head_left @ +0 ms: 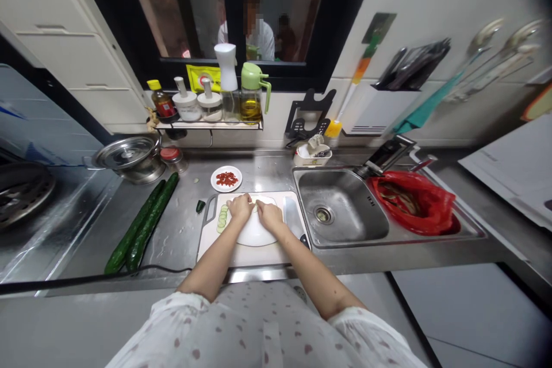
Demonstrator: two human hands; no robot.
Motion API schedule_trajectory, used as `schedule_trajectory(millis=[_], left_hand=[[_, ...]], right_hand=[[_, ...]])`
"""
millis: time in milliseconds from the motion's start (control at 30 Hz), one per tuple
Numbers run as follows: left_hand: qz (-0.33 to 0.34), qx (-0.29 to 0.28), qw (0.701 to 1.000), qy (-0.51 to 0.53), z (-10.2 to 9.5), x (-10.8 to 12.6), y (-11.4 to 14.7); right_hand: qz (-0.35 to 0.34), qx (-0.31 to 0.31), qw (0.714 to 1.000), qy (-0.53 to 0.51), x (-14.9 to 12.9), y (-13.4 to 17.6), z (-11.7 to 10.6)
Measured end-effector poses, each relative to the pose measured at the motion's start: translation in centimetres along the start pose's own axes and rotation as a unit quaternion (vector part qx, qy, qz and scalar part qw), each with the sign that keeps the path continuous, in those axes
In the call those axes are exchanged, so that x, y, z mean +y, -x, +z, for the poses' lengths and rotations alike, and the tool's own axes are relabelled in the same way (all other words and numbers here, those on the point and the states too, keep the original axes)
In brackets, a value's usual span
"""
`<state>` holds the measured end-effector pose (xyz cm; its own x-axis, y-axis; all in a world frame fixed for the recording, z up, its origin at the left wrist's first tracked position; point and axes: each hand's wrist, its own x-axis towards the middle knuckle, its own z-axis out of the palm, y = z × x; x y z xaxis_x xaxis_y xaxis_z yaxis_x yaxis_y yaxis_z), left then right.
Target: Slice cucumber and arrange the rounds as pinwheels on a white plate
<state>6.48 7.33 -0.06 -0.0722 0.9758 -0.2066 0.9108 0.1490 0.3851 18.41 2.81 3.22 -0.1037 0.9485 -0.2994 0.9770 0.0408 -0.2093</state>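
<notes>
My left hand (240,209) and my right hand (270,216) meet over a white plate (257,236) on the cutting board (244,256). Both hands are closed, fingertips pinched around a small pale green cucumber slice (255,207) between them; the fingers partly hide it. To the left of the plate, a row of overlapping cucumber slices (222,219) lies on the board. A knife (294,214) rests along the board's right side, its black handle near my right wrist. Just off the board's left edge sits a dark green cucumber end (200,206).
Two whole cucumbers (149,221) lie on the counter at left. Behind the board stands a small plate (226,188) of chopped red pieces. A sink (345,207) is at right, with a red plastic bag (431,207) beyond. Seasoning bottles fill the wall rack (215,125).
</notes>
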Motion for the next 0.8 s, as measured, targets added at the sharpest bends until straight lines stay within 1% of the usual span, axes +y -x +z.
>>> schedule_trajectory(millis=[100, 200, 400, 533, 667, 800], left_hand=[[0.020, 0.012, 1.000, -0.014, 0.1, 0.1, 0.3], [0.025, 0.004, 0.999, -0.020, 0.0, 0.2, 0.4], [0.010, -0.008, 1.000, -0.016, -0.2, 0.5, 0.3], [-0.013, -0.009, 0.999, 0.035, -0.7, 0.1, 0.9], [-0.044, 0.041, 0.993, 0.100, -1.2, -1.1, 2.8], [-0.050, 0.084, 0.984, 0.150, -1.3, -3.0, 5.4]], right_hand=[[0.025, 0.021, 0.999, -0.035, 0.4, 0.5, -0.1], [0.036, 0.039, 0.996, -0.070, 1.0, 1.2, 0.2], [0.057, 0.059, 0.988, -0.128, 2.1, 2.7, 1.3], [0.065, 0.079, 0.980, -0.168, 2.9, 3.4, 1.4], [0.066, 0.113, 0.968, -0.216, 3.6, 4.1, 1.7], [0.053, 0.149, 0.953, -0.259, 4.2, 4.8, 2.4]])
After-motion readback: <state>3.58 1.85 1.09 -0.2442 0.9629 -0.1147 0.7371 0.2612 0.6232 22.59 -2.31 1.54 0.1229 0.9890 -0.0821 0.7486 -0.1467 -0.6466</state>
